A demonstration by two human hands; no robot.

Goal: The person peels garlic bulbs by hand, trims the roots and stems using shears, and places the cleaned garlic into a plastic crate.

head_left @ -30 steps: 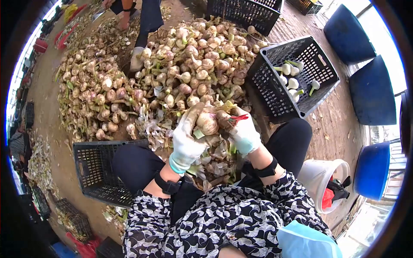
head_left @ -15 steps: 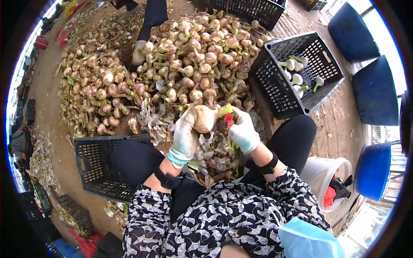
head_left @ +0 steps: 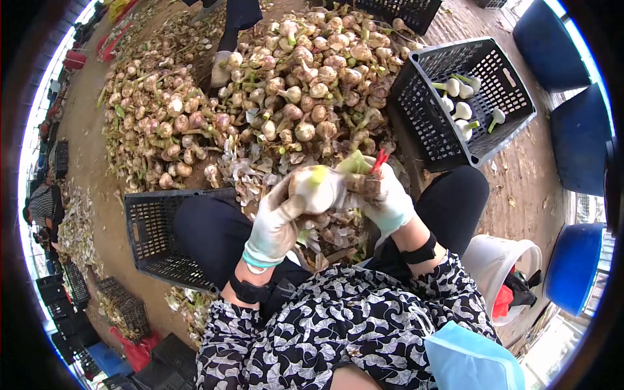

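Both my hands wear pale gloves. My left hand [head_left: 273, 224] grips a large garlic bulb [head_left: 316, 188] from the left and below. My right hand [head_left: 389, 198] presses on the bulb's root end and holds a red-handled tool [head_left: 379, 160] that sticks up above its fingers. A green stem stub shows on the bulb's top. Peeled skins [head_left: 325, 237] lie in a heap between my knees, under the bulb. A big pile of unpeeled garlic [head_left: 260, 97] spreads out ahead of my hands.
A black crate [head_left: 513, 97] at the right holds several cleaned white bulbs. Another black crate [head_left: 146, 244] stands by my left knee. A white bucket [head_left: 484, 263] sits by my right knee, blue barrels [head_left: 575, 140] beyond it. Another person's legs [head_left: 237, 16] stand at the far edge of the pile.
The bulb has been turned in my hands, and its stem end now faces up. Both hands shifted slightly right and down in the view, and the red tool now points upward.
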